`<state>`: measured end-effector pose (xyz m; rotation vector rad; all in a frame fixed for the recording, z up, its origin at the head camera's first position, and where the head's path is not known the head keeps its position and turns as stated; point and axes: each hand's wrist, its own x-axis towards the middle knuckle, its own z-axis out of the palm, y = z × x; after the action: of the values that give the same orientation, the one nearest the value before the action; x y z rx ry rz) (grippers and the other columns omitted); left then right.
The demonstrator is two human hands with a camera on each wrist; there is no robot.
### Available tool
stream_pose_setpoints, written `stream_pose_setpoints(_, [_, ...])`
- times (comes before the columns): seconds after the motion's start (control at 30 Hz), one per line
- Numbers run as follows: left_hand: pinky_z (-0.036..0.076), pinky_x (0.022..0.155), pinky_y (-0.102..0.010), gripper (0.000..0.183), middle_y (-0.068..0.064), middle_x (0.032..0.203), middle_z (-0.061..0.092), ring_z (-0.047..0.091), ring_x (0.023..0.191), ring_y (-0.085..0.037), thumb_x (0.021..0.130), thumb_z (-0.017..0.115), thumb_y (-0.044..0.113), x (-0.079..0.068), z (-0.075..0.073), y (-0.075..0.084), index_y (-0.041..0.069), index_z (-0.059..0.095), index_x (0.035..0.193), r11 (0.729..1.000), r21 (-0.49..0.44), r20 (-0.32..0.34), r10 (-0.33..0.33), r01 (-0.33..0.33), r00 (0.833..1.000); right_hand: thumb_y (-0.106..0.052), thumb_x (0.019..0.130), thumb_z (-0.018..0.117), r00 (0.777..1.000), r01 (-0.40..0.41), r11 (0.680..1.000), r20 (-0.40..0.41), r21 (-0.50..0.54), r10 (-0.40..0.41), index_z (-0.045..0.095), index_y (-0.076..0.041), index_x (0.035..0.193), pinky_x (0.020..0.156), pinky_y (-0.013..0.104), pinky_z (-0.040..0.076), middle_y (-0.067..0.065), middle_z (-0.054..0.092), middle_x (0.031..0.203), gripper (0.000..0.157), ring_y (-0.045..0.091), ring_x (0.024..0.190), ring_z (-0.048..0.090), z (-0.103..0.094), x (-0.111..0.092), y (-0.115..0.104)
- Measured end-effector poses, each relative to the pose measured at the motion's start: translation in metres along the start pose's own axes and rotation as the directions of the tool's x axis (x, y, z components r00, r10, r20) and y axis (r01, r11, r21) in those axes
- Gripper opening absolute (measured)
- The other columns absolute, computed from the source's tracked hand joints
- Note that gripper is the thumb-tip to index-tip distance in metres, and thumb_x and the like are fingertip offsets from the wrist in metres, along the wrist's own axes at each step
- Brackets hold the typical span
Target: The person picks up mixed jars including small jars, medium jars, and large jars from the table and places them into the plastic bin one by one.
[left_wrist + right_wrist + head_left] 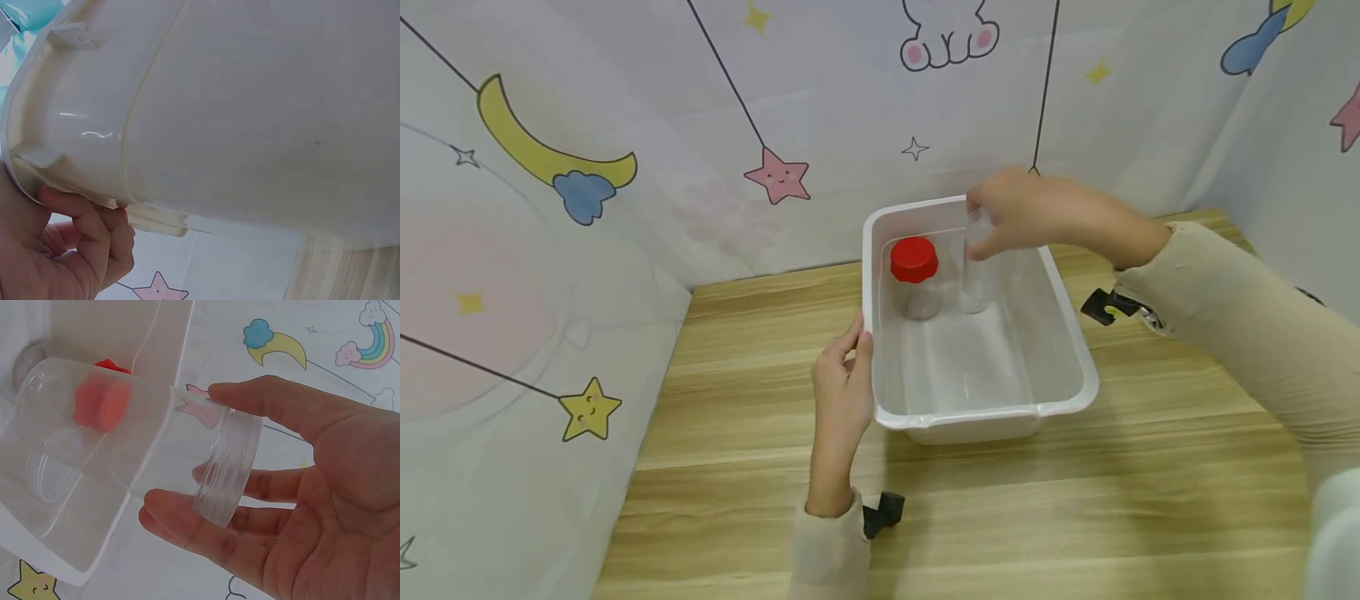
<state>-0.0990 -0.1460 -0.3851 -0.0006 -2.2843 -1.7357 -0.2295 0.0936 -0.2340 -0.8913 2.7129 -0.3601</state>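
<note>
A white plastic basin (988,412) sits on the wooden table, tilted slightly in the head view. My left hand (844,387) grips its left rim, fingers curled under the edge in the left wrist view. Over the basin's far right part, my right hand (1018,212) holds a clear plastic jar (150,447) by its ribbed clear lid (228,465), thumb on one side and fingers on the other. The jar points down into the basin. Inside, at the far left, stands a clear container with a red scalloped lid (913,258); this lid shows through the held jar in the right wrist view.
The wood-grain table (737,392) extends on both sides of the basin. A white cloth (835,92) printed with stars and moons hangs behind and at the left. Black camera mounts (883,512) sit at both wrists. A blurred white object (1333,542) shows at the lower right.
</note>
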Motion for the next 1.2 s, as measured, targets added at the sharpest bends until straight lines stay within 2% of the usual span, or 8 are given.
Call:
stream_pose_setpoints(0.3, [0.06,0.073,-0.047,0.039,-0.019,0.115,0.065,0.072,0.088,-0.039,0.103,0.056,0.016,-0.001,0.001,0.0,0.002,0.055,0.14,1.0,0.014,-0.003,-0.016,0.016,1.0,-0.022,0.088,0.07,0.999,0.027,1.0,-0.02,0.0,-0.027,0.063,0.005,0.109,0.074,0.04,0.05,0.013,0.063,0.098,0.034,0.029,0.089,0.055,0.014,0.007,-0.009])
stream_pose_setpoints(0.47, [0.06,0.073,-0.047,0.039,-0.019,0.115,0.065,0.072,0.088,-0.038,0.103,0.056,0.015,-0.001,0.0,-0.001,0.002,0.056,0.14,1.0,0.01,-0.007,-0.017,0.017,1.0,-0.022,0.088,0.07,1.0,0.016,1.0,-0.001,-0.005,-0.016,0.061,0.004,0.113,0.074,0.039,0.05,0.014,0.063,0.104,0.036,0.029,0.092,0.055,0.02,0.012,-0.016])
stream_pose_setpoints(0.7, [0.06,0.073,-0.046,0.039,-0.018,0.115,0.065,0.073,0.086,-0.035,0.103,0.056,0.015,-0.001,0.001,-0.001,0.002,0.056,0.139,1.0,0.018,-0.006,-0.017,0.017,1.0,-0.018,0.087,0.074,0.999,0.034,0.999,-0.012,0.026,-0.034,0.061,0.005,0.118,0.086,0.042,0.054,0.016,0.065,0.113,0.041,0.031,0.101,0.059,0.034,0.019,-0.019])
stream_pose_setpoints(1.07, [0.06,0.073,-0.047,0.04,-0.018,0.115,0.064,0.073,0.088,-0.033,0.104,0.055,0.019,-0.001,0.002,-0.001,0.003,0.056,0.14,1.0,0.018,0.007,-0.017,0.017,1.0,-0.015,0.085,0.075,0.999,0.032,0.998,-0.017,0.059,-0.031,0.063,0.001,0.111,0.078,0.039,0.057,0.013,0.066,0.105,0.032,0.028,0.098,0.059,0.047,0.022,-0.023])
stream_pose_setpoints(1.2, [0.061,0.072,-0.046,0.039,-0.018,0.113,0.065,0.073,0.086,-0.033,0.104,0.055,0.018,-0.002,0.002,-0.002,0.003,0.056,0.14,0.999,0.029,-0.001,-0.016,0.016,1.0,-0.017,0.086,0.076,1.0,0.012,0.999,0.0,0.048,-0.012,0.061,0.001,0.113,0.077,0.039,0.057,0.012,0.065,0.106,0.035,0.027,0.098,0.059,0.049,0.023,-0.024])
